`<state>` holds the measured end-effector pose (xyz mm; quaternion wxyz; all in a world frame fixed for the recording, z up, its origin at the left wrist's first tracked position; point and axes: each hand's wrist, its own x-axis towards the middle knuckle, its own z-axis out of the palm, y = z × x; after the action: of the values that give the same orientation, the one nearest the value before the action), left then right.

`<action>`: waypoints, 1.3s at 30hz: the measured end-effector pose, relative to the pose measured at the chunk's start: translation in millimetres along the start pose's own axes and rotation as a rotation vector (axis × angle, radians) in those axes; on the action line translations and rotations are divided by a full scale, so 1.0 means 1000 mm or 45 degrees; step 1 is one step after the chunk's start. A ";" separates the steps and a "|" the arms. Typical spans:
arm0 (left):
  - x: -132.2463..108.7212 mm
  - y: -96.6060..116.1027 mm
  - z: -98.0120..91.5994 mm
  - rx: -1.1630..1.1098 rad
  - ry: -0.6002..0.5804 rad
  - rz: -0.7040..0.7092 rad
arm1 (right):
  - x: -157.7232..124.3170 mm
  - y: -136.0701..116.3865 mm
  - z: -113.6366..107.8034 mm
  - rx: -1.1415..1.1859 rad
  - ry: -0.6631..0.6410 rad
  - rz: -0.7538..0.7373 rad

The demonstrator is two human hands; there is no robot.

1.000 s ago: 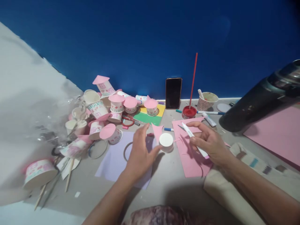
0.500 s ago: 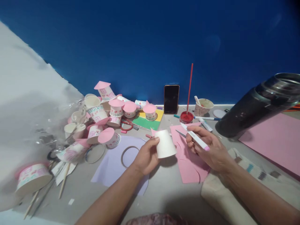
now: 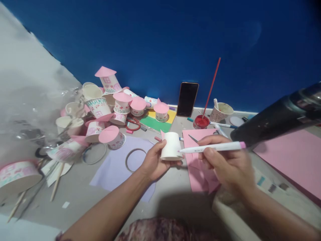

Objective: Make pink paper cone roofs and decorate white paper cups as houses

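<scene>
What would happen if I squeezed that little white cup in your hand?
The cup looks like thin paper, so it would probably dent or crumple; even the pen in the right hand might dimple it. It seems light: the left hand holds it by fingertips. On its side it may roll in a curve, one end looking wider.

pen (image 3: 213, 147) tip now touching cup (image 3: 171, 146)

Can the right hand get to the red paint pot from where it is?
Probably yes: only flat pink paper lies between the right hand and the paint pot. But the hand grips a marker with its tip at the cup, so its fingers are taken.
</scene>
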<state>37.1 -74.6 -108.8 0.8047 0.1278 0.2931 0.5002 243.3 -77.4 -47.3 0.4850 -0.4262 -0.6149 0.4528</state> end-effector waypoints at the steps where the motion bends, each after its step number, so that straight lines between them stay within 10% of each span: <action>1: 0.000 -0.001 -0.001 -0.004 -0.013 0.009 | -0.001 0.003 0.005 0.013 0.044 -0.036; 18: -0.006 -0.008 0.002 0.033 0.109 0.122 | -0.010 0.019 0.003 -0.254 0.017 -0.501; 39: -0.007 -0.007 0.002 0.031 0.065 0.104 | -0.009 0.015 0.000 -0.288 -0.147 -0.539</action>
<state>41.2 -83.7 -108.9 0.7743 0.1365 0.3141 0.5322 245.8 -83.0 -63.8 0.4822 -0.3130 -0.7640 0.2930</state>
